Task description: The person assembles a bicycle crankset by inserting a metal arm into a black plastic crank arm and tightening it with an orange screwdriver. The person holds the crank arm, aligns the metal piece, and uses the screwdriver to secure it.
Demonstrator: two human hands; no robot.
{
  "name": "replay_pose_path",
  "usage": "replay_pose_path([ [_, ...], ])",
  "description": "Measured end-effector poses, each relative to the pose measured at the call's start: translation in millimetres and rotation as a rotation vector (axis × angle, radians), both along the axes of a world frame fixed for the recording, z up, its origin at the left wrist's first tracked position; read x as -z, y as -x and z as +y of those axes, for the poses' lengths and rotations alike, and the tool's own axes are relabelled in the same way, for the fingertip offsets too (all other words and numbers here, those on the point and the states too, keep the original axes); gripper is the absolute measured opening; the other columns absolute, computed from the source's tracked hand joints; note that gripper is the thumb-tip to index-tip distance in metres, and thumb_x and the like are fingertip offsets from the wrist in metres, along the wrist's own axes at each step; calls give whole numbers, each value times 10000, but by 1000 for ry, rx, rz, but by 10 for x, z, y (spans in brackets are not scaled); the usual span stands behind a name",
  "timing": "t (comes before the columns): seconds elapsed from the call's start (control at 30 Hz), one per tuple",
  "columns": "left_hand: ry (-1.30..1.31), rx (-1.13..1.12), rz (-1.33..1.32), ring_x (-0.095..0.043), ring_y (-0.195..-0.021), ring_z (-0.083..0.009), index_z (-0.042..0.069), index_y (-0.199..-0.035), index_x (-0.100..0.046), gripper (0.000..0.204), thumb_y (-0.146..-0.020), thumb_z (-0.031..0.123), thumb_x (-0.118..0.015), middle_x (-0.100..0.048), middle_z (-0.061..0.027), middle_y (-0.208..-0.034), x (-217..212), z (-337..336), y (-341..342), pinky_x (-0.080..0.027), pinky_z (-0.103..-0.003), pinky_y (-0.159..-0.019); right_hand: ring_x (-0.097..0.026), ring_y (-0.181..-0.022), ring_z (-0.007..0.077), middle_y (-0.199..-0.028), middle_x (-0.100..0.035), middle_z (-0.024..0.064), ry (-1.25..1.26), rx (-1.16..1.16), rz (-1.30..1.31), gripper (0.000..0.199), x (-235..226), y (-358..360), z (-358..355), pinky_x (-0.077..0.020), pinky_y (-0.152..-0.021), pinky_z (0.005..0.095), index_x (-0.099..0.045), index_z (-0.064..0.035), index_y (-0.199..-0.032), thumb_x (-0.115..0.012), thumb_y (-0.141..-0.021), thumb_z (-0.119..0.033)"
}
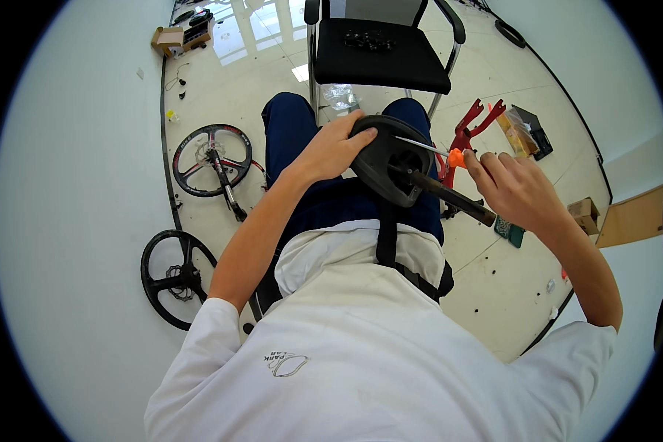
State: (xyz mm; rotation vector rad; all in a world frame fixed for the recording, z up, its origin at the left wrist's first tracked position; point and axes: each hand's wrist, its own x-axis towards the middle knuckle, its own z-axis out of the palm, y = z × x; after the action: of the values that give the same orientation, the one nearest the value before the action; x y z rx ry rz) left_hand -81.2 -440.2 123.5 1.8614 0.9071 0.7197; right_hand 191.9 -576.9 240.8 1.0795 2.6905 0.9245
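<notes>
A black bicycle saddle [373, 163] rests over my lap, its underside facing up. From it a dark seat post [458, 201] sticks out toward the lower right. My left hand [335, 151] is closed around the saddle's far-left edge, thumb on top. In my right hand [519, 190] is a screwdriver [456, 158] with an orange handle, pinched by the fingers. Its metal shaft points left, and the tip reaches the saddle's underside near the rim. Exactly what the tip touches is too small to make out.
A black chair [383, 55] with small dark parts on its seat stands ahead. On the floor at left lie a spoked wheel with a fork [212, 160] and another black wheel [173, 282]. A red frame part [464, 136] and cardboard box [584, 215] are at right.
</notes>
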Motion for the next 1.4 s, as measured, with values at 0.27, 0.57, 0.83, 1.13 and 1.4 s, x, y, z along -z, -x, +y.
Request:
replay_pose_path([
  [0.27, -15, 0, -49, -593, -826, -295, -16, -1069, -556, 339, -989, 310, -509, -630, -188, -902, -48, -156, 54, -450, -366, -795, -392, -444, 52, -730, -583, 46, 1501, 993, 1872, 269, -91, -52, 115, -302, -398, 205, -621, 61, -994, -646, -920, -197],
  [0.57, -28, -5, -36, -607, -886, -299, -12, -1106, -563, 357, -996, 323, -502, -636, -189, -934, -65, -64, 6, -448, -364, -829, -513, -601, 93, -1035, -568, 114, 1132, 786, 1813, 412, -191, 32, -10, -369, -425, 215, -480, 7, -1192, -635, -820, -79],
  [0.83, 18, 1, -70, -606, -922, -272, 0, -1156, -572, 381, -998, 338, -499, -641, -174, -981, 61, 27, 52, -450, -355, -858, -653, -1022, 313, -1300, -547, 158, 635, 278, 930, 565, -189, -6, -219, -570, -808, 387, -403, -44, -1283, -511, -766, 157],
  [1.13, 15, -16, -50, -607, -901, -276, -10, -1139, -568, 362, -997, 317, -508, -639, -176, -966, 44, 5, 70, -457, -352, -839, -643, -993, 338, -1230, -613, 159, 508, 311, 619, 413, -166, -35, -248, -544, -823, 369, -478, -17, -1252, -608, -866, 52],
  [1.4, -30, -30, -49, -614, -878, -310, -36, -1098, -556, 358, -991, 304, -516, -645, -208, -956, 53, -30, 102, -463, -373, -817, -657, -652, 143, -868, -651, 141, 738, 452, 1147, 258, -56, -37, -201, -516, -653, 295, -493, 18, -1203, -561, -974, -79],
])
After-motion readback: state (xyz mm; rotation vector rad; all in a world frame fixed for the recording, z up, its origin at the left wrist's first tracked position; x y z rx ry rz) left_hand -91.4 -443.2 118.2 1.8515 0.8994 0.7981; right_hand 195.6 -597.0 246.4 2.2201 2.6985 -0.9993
